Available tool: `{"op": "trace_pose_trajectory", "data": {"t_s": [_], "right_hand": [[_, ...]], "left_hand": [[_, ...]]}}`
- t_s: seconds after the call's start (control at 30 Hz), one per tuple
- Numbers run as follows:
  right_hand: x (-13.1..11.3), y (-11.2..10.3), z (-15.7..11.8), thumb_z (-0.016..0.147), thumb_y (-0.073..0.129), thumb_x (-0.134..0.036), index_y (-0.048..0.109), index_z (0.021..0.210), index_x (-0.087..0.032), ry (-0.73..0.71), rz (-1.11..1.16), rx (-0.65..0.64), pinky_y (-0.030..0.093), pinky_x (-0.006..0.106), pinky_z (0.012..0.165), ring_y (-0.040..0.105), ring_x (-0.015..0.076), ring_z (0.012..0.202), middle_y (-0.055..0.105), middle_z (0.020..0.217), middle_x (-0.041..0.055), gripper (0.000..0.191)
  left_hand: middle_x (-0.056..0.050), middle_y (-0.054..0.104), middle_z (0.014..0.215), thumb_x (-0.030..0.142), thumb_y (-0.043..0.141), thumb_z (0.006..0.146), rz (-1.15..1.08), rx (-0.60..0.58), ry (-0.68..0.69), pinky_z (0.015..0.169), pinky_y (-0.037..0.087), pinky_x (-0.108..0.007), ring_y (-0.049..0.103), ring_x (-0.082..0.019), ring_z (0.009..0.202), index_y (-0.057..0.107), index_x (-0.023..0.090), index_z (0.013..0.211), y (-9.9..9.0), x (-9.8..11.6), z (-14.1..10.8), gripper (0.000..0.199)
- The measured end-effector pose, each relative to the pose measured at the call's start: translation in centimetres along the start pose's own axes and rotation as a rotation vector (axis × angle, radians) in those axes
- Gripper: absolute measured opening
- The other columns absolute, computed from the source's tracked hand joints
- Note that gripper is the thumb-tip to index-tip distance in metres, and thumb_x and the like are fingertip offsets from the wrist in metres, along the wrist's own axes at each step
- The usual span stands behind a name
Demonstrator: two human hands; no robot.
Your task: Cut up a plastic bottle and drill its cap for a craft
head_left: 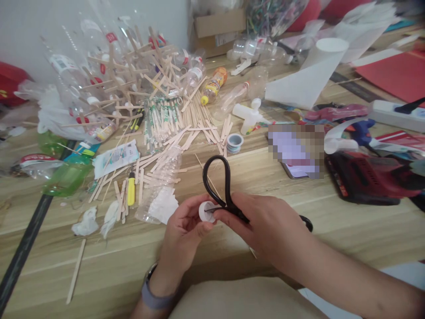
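Observation:
My left hand [190,226] is closed around a white bottle cap [205,214], its hollow side facing me. In my right hand [262,219] is a pair of black-handled scissors [216,160]. One handle loop stands up above my fingers, and part of the other shows beyond my hand at the right. A dark pointed tip of the scissors reaches into the cap; most of the blades are hidden by my fingers. Left of my hands lies a clear plastic bottle [166,177] with crumpled white tissue [163,204] against it.
Bottles joined with craft sticks [129,84] pile up at the back left. Loose sticks [189,137], a yellow-handled tool [131,189] and a tape roll [235,143] lie ahead. At right are a phone [295,153], a red power tool [368,177] and a power strip [398,114].

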State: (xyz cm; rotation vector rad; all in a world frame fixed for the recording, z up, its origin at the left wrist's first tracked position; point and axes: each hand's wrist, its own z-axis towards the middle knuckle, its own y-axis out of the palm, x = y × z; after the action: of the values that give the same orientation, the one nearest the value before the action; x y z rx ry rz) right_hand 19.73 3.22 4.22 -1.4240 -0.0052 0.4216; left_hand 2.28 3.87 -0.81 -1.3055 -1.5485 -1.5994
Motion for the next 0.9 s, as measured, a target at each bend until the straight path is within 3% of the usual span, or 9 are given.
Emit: {"op": "trace_pose_trajectory", "data": {"t_s": [0.1,0.3,0.53,0.77,0.9], "right_hand": [[0.2,-0.2,0.2,0.099,0.049,-0.045,0.057,0.071,-0.02,-0.046,-0.016,0.057,0.02,0.027,0.046,0.057,0.015,0.045,0.064,0.055,-0.0007,0.039],[1.0,-1.6,0.8,0.106,0.034,-0.032,0.051,0.064,-0.02,-0.342,-0.164,0.251,0.024,0.029,0.05,0.054,0.0135,0.051,0.054,0.053,-0.0014,0.047],[1.6,-2.4,1.0,0.106,0.034,-0.032,0.049,0.065,-0.02,-0.398,-0.172,0.28,0.025,0.029,0.052,0.051,0.0125,0.053,0.052,0.053,-0.0032,0.045],[1.7,-2.2,0.9,0.105,0.039,-0.03,0.05,0.068,-0.02,-0.445,-0.15,0.22,0.026,0.029,0.053,0.053,0.013,0.055,0.054,0.057,-0.0027,0.04],[1.9,-2.3,1.0,0.103,0.041,-0.025,0.05,0.068,-0.02,-0.475,-0.155,0.208,0.025,0.03,0.052,0.051,0.0133,0.056,0.052,0.057,-0.0025,0.037]], "left_hand": [[0.001,0.078,0.099,0.023,0.082,0.073,-0.004,-0.014,-0.004,0.078,0.056,-0.02,0.071,-0.012,0.085,0.074,0.031,0.106,0.1,-0.1,0.1,0.035],[0.0,0.077,0.079,0.039,0.088,0.063,-0.09,-0.006,-0.087,0.064,0.057,-0.023,0.067,-0.012,0.065,0.078,0.026,0.092,0.4,0.9,0.4,0.033],[0.0,0.075,0.075,0.037,0.086,0.066,-0.144,-0.041,-0.159,0.067,0.058,-0.027,0.068,-0.015,0.066,0.078,0.026,0.087,0.5,1.3,0.4,0.025],[-0.003,0.074,0.083,0.036,0.082,0.072,-0.188,-0.074,-0.226,0.059,0.054,-0.024,0.066,-0.014,0.063,0.074,0.021,0.096,0.2,1.4,0.1,0.029],[-0.002,0.073,0.078,0.04,0.083,0.07,-0.174,-0.068,-0.266,0.055,0.054,-0.024,0.065,-0.014,0.06,0.075,0.023,0.092,0.0,1.3,0.0,0.03]]}}
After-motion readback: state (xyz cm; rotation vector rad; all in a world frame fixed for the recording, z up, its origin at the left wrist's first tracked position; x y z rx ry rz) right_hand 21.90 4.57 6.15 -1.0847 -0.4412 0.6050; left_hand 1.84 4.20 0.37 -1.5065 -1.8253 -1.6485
